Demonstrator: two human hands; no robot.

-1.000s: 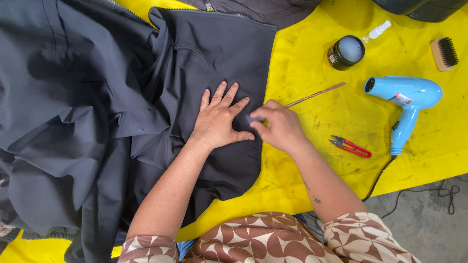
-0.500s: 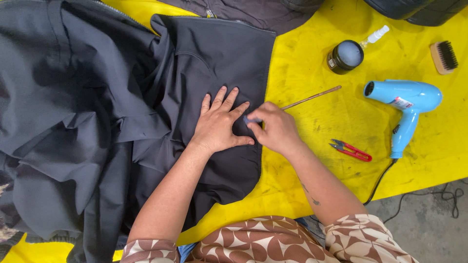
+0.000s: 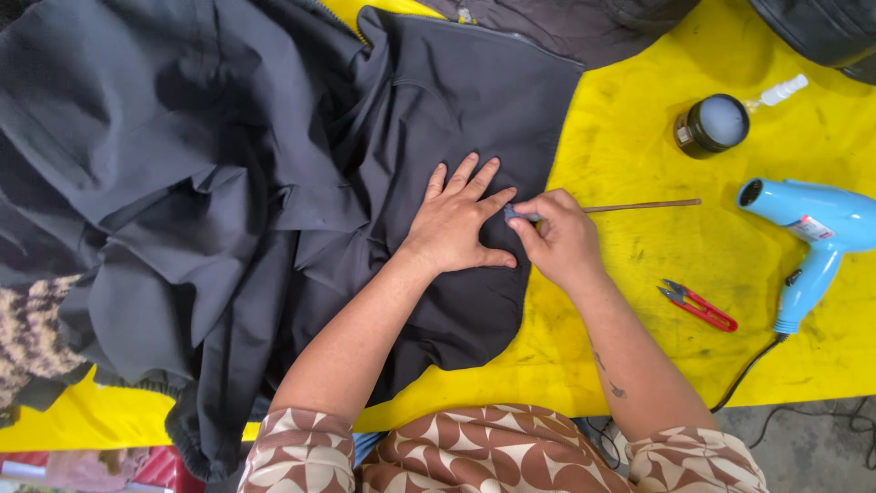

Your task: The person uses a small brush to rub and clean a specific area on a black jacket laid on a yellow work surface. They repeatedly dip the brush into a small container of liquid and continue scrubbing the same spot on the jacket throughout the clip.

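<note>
Fabric fills the left half of the frame: a dark grey jacket (image 3: 274, 210) lies crumpled over a yellow table (image 3: 639, 365), with a bit of knitted brown-and-cream cloth (image 3: 32, 338) at the left edge. Near the middle, the left hand (image 3: 456, 224) lies flat on the jacket, palm down, fingers spread wide and pointing toward the top of the frame. Just to its right, the right hand (image 3: 561, 242) is closed around a thin brush (image 3: 620, 208); its bluish tip sits at the jacket's edge, touching the fabric beside the left index finger, and its long brown handle sticks out to the right over the table. Further right, red snips (image 3: 698, 306) lie on the yellow surface, well apart from the hands. At upper right stands a dark round jar (image 3: 714, 125) with a small clear bottle (image 3: 780, 91) just beside it. At the right edge a light blue hair dryer (image 3: 812, 233) lies on its side, its black cord (image 3: 748, 374) trailing toward the lower edge.
</note>
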